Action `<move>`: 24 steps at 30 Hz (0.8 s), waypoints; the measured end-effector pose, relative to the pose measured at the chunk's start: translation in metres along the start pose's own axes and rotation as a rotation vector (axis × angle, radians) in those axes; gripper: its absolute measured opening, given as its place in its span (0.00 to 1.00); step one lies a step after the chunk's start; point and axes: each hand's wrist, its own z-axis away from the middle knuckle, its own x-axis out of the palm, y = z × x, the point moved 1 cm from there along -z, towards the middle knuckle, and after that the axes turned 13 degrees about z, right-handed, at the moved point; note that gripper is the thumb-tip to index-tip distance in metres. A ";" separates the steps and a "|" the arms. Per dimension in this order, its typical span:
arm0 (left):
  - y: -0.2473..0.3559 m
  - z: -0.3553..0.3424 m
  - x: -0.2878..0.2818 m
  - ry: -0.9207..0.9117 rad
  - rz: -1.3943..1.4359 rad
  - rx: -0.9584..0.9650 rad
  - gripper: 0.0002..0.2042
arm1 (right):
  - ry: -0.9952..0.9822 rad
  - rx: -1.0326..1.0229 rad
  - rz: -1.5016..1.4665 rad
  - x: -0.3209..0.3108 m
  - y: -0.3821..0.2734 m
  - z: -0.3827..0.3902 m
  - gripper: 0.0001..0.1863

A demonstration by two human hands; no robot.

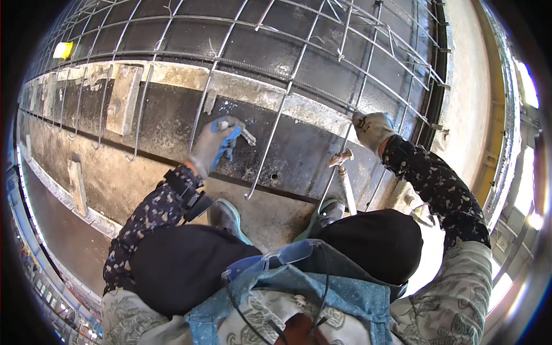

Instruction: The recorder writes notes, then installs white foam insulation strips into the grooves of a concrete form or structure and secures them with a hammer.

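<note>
My left hand [214, 146], in a grey glove with blue on the palm side, is closed around a short, grey, rod-like piece [248, 137] whose end sticks out beyond the fingers. It hovers over the dark steel side strip between two bent rebar ends. My right hand [374, 131], gloved too, makes a fist against a rebar [347, 137] of the mesh at the right. Whatever lies inside that fist is hidden. Just below it, a hammer [342, 158] with a rusty head and a pale handle [348, 192] stands beside my right shoe [329, 214].
The rebar mesh [293, 72] spans a dark, shiny mould bed, its hooked ends reaching toward me over a pale formwork rail [247, 86]. Upright brackets [123, 100] stand along the rail at left. A yellow object [63, 50] lies at far left. A pale ledge [468, 86] runs along the right.
</note>
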 end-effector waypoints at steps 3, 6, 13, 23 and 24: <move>-0.006 -0.018 0.007 -0.058 -0.171 0.116 0.07 | -0.007 -0.015 0.065 -0.003 -0.006 -0.009 0.14; 0.003 -0.019 0.013 -0.059 -0.270 0.129 0.06 | 0.034 0.038 -0.107 -0.002 0.001 0.007 0.12; 0.000 0.017 -0.011 -0.064 -0.206 0.067 0.05 | 0.375 0.329 -0.815 0.007 0.003 0.057 0.17; -0.019 0.021 -0.006 -0.081 -0.361 0.217 0.07 | 0.380 0.556 -1.806 0.124 -0.131 0.123 0.24; -0.017 0.016 -0.005 -0.091 -0.412 0.333 0.07 | 0.327 0.582 -1.899 0.131 -0.123 0.136 0.23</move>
